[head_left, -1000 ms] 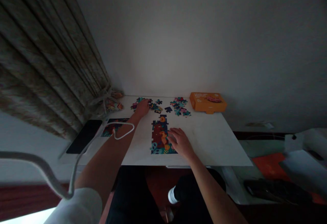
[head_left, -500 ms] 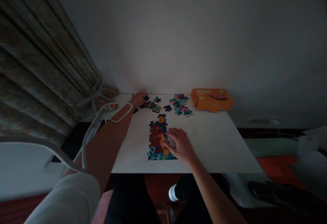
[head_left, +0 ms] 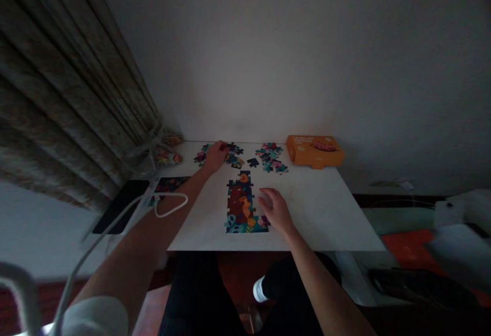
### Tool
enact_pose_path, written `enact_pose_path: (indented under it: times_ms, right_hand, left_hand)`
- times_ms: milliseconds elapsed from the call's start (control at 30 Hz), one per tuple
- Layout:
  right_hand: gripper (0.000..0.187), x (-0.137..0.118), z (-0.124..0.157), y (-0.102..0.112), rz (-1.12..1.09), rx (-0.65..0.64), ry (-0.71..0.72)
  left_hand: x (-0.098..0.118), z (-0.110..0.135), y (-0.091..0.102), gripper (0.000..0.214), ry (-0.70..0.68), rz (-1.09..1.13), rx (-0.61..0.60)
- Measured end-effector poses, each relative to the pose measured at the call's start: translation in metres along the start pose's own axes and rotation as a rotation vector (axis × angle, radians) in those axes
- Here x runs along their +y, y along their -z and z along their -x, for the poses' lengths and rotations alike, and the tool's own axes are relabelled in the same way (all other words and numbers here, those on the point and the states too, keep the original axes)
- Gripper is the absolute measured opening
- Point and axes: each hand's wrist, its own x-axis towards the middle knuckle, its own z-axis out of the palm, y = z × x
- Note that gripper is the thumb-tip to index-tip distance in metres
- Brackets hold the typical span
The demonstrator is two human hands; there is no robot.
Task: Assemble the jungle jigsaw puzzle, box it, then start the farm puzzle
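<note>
My left hand (head_left: 216, 157) reaches to the back of the table, among loose puzzle pieces (head_left: 235, 160). Its fingers are curled together at the dark pieces; whatever they may hold is too small to make out. A partly joined jigsaw puzzle (head_left: 240, 205) lies in front of me, with a brown shape, an orange animal and leaves along its bottom. Just right of it hovers my right hand (head_left: 275, 210), thumb and fingers apart, holding nothing. A single dark piece (head_left: 253, 162) lies beyond the puzzle, beside another heap of colourful pieces (head_left: 271, 158).
An orange puzzle box (head_left: 316, 151) stands at the table's back right, by the wall. Under my left forearm is a dark printed picture (head_left: 172, 184). A black flat object (head_left: 121, 206) and a plastic bag (head_left: 166, 154) are at the left. A white cable (head_left: 169, 194) crosses my left arm.
My left hand has moved right along the back of the table, uncovering pieces to its left. My right hand has drawn slightly away from the joined puzzle. The view has shifted a little.
</note>
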Motion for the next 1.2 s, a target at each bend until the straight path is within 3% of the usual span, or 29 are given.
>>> enact_pose_path:
  times_ms: [133, 200, 367, 467, 567, 733, 867, 1200]
  right_hand:
    - [0.039, 0.002, 0.0, -0.001, -0.138, 0.075, -0.064]
    - [0.046, 0.001, -0.001, 0.001, -0.234, 0.087, -0.096]
    - [0.035, 0.003, -0.004, 0.006, -0.448, 0.023, -0.164]
    - [0.031, 0.008, -0.005, 0.005, -0.476, 0.022, -0.189]
    - [0.032, 0.011, -0.004, 0.003, -0.44, 0.074, -0.203]
    - [0.035, 0.01, -0.002, 0.0, -0.317, 0.082, -0.159]
    - [0.035, 0.007, 0.0, 0.001, -0.272, 0.095, -0.15]
    - [0.042, 0.008, 0.003, 0.006, -0.284, 0.148, -0.173]
  left_hand:
    - [0.024, 0.078, -0.026, 0.008, -0.02, 0.189, -0.198]
    - [0.032, 0.113, -0.04, 0.01, -0.02, 0.257, -0.235]
    - [0.043, 0.163, -0.064, 0.011, -0.036, 0.224, -0.247]
    - [0.043, 0.174, -0.062, 0.023, -0.089, 0.161, -0.212]
    - [0.034, 0.182, -0.044, 0.036, -0.283, 0.012, -0.201]
    - [0.011, 0.195, -0.001, 0.047, -0.59, -0.27, -0.394]
    - [0.005, 0.203, 0.012, 0.051, -0.539, -0.385, -0.459]
    - [0.005, 0.205, 0.005, 0.046, -0.488, -0.371, -0.429]
